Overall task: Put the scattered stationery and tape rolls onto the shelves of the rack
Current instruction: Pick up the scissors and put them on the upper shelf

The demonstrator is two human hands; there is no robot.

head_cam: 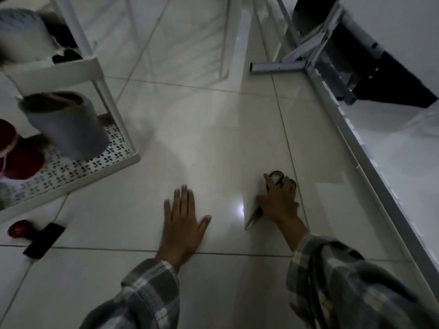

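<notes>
**Scissors under the right hand**

The scissors (pixel 280 180) are lying on the floor tile (pixel 213 138), dark loops poking past the right hand (pixel 279 201), whose fingers are curling down over them. Looks stiff, light, slippery on tile; safest taken by the handles. The left hand (pixel 181 222) is pressing flat, fingers spread. The rack (pixel 114 162) is waiting well left.

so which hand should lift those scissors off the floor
Right. The right hand already lies on the scissors, fingers at the handles, while the left hand is pressed flat on the floor, apparently bracing.
</notes>
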